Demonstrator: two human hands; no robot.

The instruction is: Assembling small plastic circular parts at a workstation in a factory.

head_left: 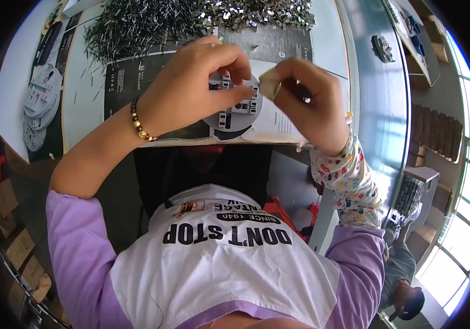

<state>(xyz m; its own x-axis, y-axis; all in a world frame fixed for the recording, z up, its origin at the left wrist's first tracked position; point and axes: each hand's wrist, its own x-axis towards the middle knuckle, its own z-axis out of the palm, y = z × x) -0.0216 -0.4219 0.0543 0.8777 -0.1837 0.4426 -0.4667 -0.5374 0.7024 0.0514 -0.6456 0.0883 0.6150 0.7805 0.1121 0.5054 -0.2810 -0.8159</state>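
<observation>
A round grey disc (pixel 218 123) lies near the table's front edge, with several small white-and-black rectangular parts (pixel 225 119) standing on it. Over its left side arches my left hand (pixel 194 77), its thumb and forefinger apart with a gap between them; nothing shows in its grip. My right hand (pixel 314 96) is raised just right of the disc, thumb and forefinger pressed together. At those fingertips is a pale beige piece (pixel 269 84); whether it is held or wrapped on a finger I cannot tell. Something dark and shiny shows inside the curled fingers.
Behind my hands lie a heap of thin dark strips (pixel 136 27) and a pile of small shiny metal pieces (pixel 257 13). Flattened dark cardboard (pixel 122 90) covers the tabletop. Stacked grey discs (pixel 40 101) stand at the left. Another person (pixel 405 279) is at the lower right.
</observation>
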